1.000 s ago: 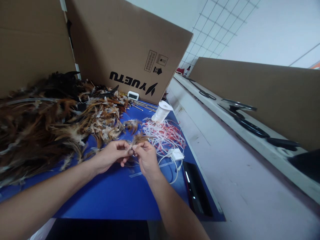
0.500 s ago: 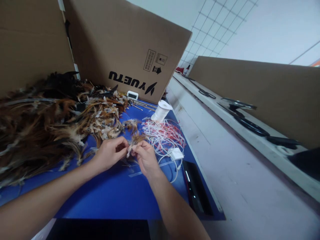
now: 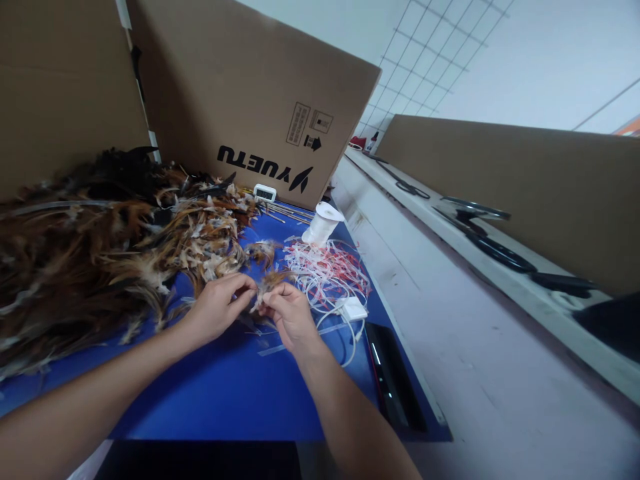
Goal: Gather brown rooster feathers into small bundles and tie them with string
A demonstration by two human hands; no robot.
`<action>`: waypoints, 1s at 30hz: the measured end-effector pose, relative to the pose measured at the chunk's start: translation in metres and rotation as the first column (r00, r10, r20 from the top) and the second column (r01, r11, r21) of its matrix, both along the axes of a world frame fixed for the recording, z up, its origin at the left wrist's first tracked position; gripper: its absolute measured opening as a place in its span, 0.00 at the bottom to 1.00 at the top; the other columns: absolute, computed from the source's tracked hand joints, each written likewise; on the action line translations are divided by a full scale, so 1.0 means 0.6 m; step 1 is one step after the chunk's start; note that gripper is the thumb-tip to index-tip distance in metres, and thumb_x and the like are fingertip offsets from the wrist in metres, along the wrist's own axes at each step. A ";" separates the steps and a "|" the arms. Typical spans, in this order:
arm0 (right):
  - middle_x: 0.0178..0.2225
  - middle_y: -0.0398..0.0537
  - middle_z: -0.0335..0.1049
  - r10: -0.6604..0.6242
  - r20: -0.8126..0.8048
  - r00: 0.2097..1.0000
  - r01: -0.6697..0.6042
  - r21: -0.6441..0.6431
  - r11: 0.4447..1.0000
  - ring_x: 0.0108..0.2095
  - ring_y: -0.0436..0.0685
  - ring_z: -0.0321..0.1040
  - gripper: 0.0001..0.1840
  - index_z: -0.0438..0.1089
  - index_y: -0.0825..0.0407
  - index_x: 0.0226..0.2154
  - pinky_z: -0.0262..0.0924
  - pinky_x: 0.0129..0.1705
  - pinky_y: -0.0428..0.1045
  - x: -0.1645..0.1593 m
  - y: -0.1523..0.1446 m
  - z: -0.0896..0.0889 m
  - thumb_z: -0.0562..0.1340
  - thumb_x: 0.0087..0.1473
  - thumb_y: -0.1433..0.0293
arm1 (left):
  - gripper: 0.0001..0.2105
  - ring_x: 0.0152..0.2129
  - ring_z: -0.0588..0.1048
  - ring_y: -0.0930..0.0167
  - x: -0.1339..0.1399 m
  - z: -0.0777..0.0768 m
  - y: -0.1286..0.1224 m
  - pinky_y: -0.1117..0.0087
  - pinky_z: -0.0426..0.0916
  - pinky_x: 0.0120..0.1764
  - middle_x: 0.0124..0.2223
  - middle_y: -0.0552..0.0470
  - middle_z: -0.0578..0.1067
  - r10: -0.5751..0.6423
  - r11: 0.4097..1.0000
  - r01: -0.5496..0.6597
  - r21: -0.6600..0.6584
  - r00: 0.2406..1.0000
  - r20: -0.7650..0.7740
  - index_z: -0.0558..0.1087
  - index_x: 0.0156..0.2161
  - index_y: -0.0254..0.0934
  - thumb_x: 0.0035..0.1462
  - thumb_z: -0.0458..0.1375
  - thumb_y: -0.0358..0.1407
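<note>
the right hand (image 3: 290, 313), near the middle of the frame, has its grip closed on a small feather tuft (image 3: 271, 280), pinched between thumb and forefinger, with brown barbs fanning out above the fingers. the left hand (image 3: 217, 308) is just beside it on the left, thumb and forefinger curled toward the tuft's pale lower end; the fingertips are small and soft here, so i can't tell whether that grip is pinching anything.

both are over a blue bench (image 3: 225, 393). just above the tuft lies a loose feather clump (image 3: 263, 251). right of it spreads a tangle of white and red strips (image 3: 327, 270), a white spool (image 3: 321, 225) upright at its upper edge and a white adapter (image 3: 351, 309) at its lower edge. a glossy black object (image 3: 395, 377) lies at lower right. a big feather heap (image 3: 125, 253) fills the left side, below upright cardboard (image 3: 240, 80) with upside-down lettering.
</note>
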State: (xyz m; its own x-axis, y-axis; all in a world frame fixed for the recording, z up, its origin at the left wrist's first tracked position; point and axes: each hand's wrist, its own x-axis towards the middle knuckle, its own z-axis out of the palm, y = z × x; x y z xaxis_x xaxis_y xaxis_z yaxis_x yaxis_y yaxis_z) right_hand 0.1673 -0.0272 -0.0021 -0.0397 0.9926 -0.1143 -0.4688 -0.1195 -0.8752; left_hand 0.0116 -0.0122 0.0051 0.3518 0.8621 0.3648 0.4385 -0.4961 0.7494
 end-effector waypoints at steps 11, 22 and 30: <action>0.15 0.41 0.71 -0.007 0.025 1.000 0.008 -0.055 0.998 0.18 0.48 0.67 0.11 0.65 0.53 0.18 0.61 0.23 0.43 -0.006 -0.002 0.003 0.69 0.32 0.72 | 0.09 0.19 0.68 0.74 0.018 -0.016 -0.013 0.75 0.64 0.22 0.24 0.57 0.70 0.065 0.986 -0.032 -0.164 0.978 0.198 0.67 0.35 0.37 0.61 0.51 0.41; 0.16 0.40 0.70 0.074 -0.033 0.997 -0.075 -0.052 0.996 0.19 0.48 0.67 0.13 0.66 0.54 0.18 0.62 0.23 0.43 -0.005 0.000 -0.007 0.72 0.32 0.72 | 0.05 0.29 0.72 0.73 0.016 -0.016 -0.012 0.73 0.66 0.34 0.31 0.53 0.71 0.085 0.911 -0.078 0.405 0.996 -0.001 0.68 0.35 0.36 0.61 0.50 0.29; 0.16 0.41 0.70 0.131 -0.056 0.990 -0.136 -0.089 0.987 0.20 0.48 0.69 0.13 0.64 0.54 0.18 0.62 0.22 0.41 0.001 -0.001 -0.007 0.71 0.33 0.73 | 0.03 0.32 0.73 0.72 0.014 -0.019 -0.009 0.73 0.68 0.37 0.33 0.52 0.73 0.054 0.861 -0.047 0.506 0.999 0.001 0.68 0.36 0.36 0.60 0.53 0.28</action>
